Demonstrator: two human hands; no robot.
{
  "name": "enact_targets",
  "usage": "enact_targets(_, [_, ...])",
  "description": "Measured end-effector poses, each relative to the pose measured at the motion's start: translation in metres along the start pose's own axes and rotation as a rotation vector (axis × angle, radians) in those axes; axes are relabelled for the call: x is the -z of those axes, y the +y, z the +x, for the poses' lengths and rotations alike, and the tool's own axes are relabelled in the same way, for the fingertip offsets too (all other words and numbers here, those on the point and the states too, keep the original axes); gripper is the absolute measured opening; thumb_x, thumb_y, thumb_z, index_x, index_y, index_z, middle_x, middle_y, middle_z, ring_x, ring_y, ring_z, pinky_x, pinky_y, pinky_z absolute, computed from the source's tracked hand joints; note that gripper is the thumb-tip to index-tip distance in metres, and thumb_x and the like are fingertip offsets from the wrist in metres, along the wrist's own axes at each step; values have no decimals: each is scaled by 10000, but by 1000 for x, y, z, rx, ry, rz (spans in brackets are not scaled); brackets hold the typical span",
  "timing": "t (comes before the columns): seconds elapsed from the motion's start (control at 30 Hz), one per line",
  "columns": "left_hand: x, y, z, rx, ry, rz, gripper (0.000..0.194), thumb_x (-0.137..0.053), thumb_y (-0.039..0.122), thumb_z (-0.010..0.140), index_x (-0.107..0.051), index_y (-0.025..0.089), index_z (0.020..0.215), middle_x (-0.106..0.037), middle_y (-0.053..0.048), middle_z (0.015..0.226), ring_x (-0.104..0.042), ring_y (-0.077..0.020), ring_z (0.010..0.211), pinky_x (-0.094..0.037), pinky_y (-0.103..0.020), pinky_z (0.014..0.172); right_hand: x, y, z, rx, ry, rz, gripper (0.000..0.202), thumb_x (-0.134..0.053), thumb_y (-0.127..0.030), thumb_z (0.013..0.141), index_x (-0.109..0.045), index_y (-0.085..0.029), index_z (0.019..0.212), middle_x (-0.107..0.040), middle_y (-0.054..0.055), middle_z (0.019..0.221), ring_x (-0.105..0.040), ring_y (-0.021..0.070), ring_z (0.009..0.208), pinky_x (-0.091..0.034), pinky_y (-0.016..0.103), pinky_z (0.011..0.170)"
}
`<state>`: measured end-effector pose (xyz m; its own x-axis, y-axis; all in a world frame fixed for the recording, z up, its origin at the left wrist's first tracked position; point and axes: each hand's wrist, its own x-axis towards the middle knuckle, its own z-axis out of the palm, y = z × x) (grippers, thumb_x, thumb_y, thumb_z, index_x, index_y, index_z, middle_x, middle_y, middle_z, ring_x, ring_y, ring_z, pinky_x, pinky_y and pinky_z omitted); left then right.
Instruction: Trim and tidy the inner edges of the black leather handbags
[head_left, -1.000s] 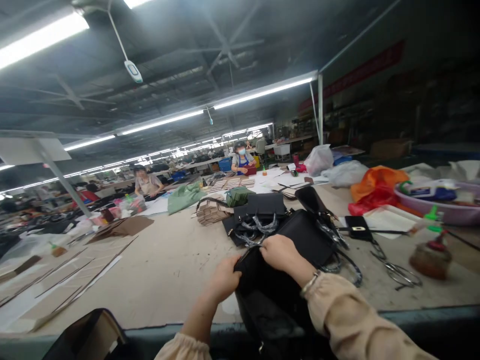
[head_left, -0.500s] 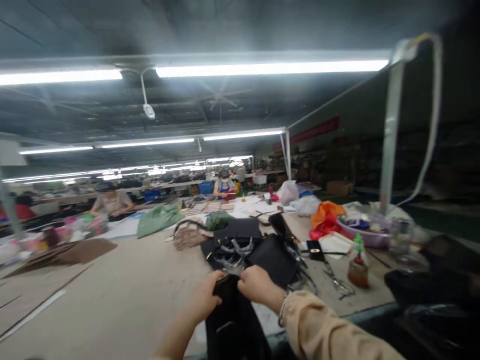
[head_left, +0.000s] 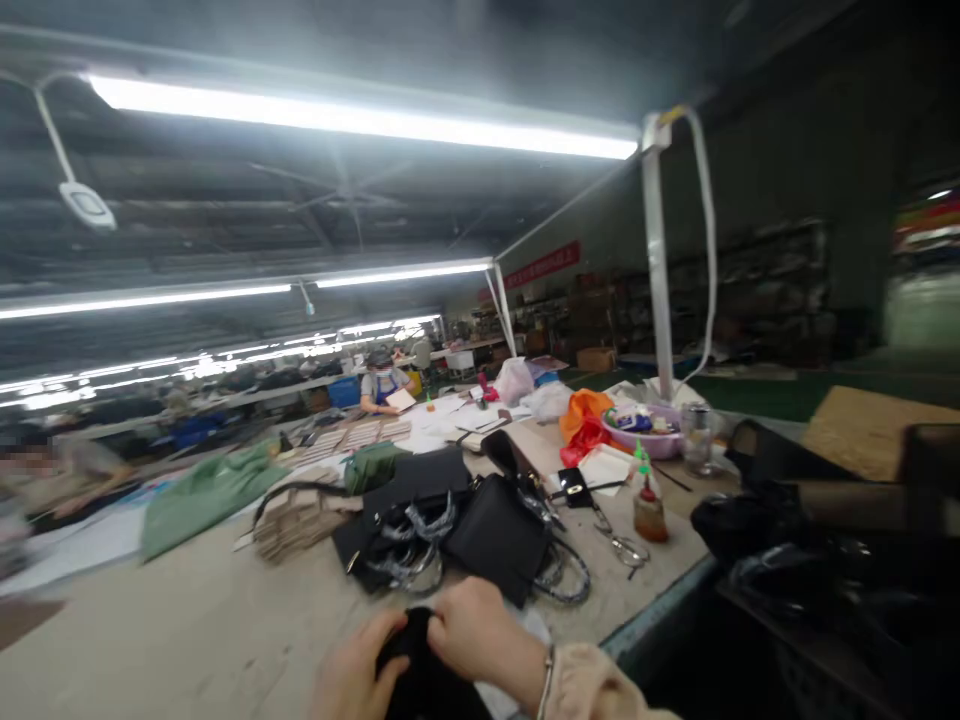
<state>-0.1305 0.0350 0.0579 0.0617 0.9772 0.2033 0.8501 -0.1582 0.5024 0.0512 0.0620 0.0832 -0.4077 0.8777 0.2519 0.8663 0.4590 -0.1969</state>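
Note:
Low in the head view, a black bag-like piece (head_left: 431, 680) is held between both hands at the table's near edge. My left hand (head_left: 360, 665) pinches its left rim between thumb and fingers. On the other side, my right hand (head_left: 476, 625) grips the top rim, its fingers curled; a bracelet and a beige sleeve show behind it. Just beyond the hands lie black bags (head_left: 499, 535) with wrapped, looped handles (head_left: 420, 535). The lower part of the held piece runs out of the frame.
Right of the bags are scissors (head_left: 628, 550), a glue bottle (head_left: 649, 508), a glass jar (head_left: 697, 440) and a purple basin (head_left: 645, 435). Beige pieces (head_left: 300, 520) and green cloth (head_left: 206, 495) lie left. Dark plastic bags (head_left: 780, 570) fill the right. Two people sit farther off.
The view has turned to the right, so the table's contents appear farther left. Both hands, still on the black piece, are lower in the picture. The person at the far table now holds up a pale sheet.

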Motion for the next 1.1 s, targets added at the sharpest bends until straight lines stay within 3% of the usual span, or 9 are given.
enact_targets(0.17, [12, 28, -10, -59, 21, -76, 394, -534, 66, 691, -587, 204, 1056, -643, -35, 1102, -573, -194, 1043, -426, -340, 951, 1, 3, 1, 35, -59, 45, 338, -398, -257, 841, -720, -174, 780, -712, 98, 807, -663, 214, 795, -433, 261, 654])
enact_targets(0.37, [10, 23, -11, -143, 62, -64, 257, -576, 69, 730, -627, 222, 929, -607, -32, 1166, -556, -173, 1076, -425, -302, 956, -1, 4, 3, 92, -93, 76, 346, -387, -281, 862, -696, -191, 736, -707, 79, 766, -655, 208, 742, -401, 266, 591])
enact_targets(0.53, [10, 24, -8, -88, 122, 52, 55, -595, 180, 789, -645, 202, 790, -681, -5, 889, -621, -149, 852, -472, -251, 816, -2, 6, 2, 91, -104, 58, 354, -390, -317, 878, -687, -203, 723, -701, 73, 739, -648, 204, 709, -387, 268, 572])
enact_targets(0.8, [9, 30, -3, -19, 152, 182, 90, -583, 221, 794, -641, 189, 733, -675, -16, 753, -608, -161, 723, -432, -257, 674, -1, 4, -3, 82, -96, 71, 341, -397, -326, 884, -680, -204, 737, -701, 67, 753, -649, 202, 714, -388, 270, 582])
enact_targets(1.1, [6, 38, 2, 18, 157, 267, 114, -564, 229, 800, -605, 189, 702, -659, -3, 729, -586, -146, 695, -377, -242, 639, 0, 8, -2, 74, -112, 82, 333, -392, -333, 886, -668, -215, 740, -702, 52, 774, -643, 193, 736, -358, 275, 585])
